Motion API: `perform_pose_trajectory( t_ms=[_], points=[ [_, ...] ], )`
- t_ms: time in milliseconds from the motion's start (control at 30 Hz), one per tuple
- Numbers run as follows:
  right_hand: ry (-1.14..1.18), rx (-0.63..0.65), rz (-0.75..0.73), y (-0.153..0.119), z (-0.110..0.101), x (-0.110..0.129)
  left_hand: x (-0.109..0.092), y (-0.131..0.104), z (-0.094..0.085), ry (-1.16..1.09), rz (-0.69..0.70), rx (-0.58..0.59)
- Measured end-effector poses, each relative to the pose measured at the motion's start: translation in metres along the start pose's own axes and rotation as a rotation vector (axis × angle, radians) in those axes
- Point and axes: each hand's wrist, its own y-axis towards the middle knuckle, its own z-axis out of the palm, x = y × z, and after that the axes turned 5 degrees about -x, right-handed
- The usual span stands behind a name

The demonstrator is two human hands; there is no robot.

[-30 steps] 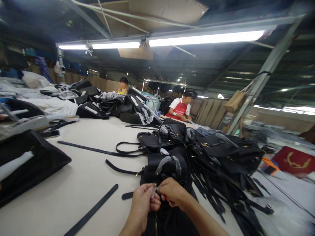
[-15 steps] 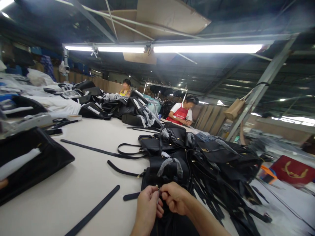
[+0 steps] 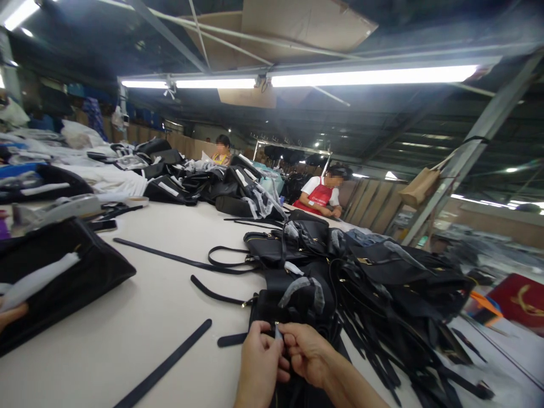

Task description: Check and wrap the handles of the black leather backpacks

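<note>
A black backpack (image 3: 272,300) lies in front of me, with clear wrap around its curved top handle (image 3: 293,290). My left hand (image 3: 261,354) and my right hand (image 3: 309,347) are close together over its lower part, both closed in a pinch. Between the fingertips shows a small greyish strip of plastic film (image 3: 278,331), just below a gold metal fitting (image 3: 276,323). The right thumb and forefinger pinch at this strip. Whatever the left fingers grip is hidden behind them. Black straps (image 3: 221,295) stretch out to the left of the bag.
More black bags (image 3: 395,277) are heaped on the right and across the far table. A loose black strap (image 3: 165,362) lies on the pale tabletop (image 3: 170,306). At left, another person's hand (image 3: 15,314) touches a black bag (image 3: 93,266). A co-worker in a red apron (image 3: 317,192) stands beyond.
The camera view has shifted slightly, so the scene sits further right. My hands stay pinched at the same spot, and the greyish strip now shows more. At left, more of the other person's hand appears.
</note>
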Motion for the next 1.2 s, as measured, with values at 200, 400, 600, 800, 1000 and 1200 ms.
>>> perform_pose_trajectory(
  t_ms=[200,400,600,800,1000,1200],
  points=[
    [0.005,0.018,0.054,-0.007,-0.002,0.005,-0.002,-0.003,-0.003,0.112,0.147,0.014],
    [0.023,0.059,0.029,-0.018,-0.001,0.011,-0.002,0.000,-0.013,0.312,0.458,-0.002],
    [-0.065,0.027,-0.002,-0.014,-0.002,0.005,-0.004,0.000,-0.010,0.217,0.273,0.064],
    [-0.222,0.029,-0.137,-0.015,0.002,0.000,-0.003,0.005,-0.008,0.129,0.124,0.109],
    [-0.510,0.014,-0.403,-0.040,-0.008,0.009,-0.008,0.005,-0.011,0.167,0.052,0.099],
    [-0.692,-0.407,-1.094,-0.053,-0.037,0.066,-0.031,0.000,-0.035,0.583,0.370,-0.198]
  ],
)
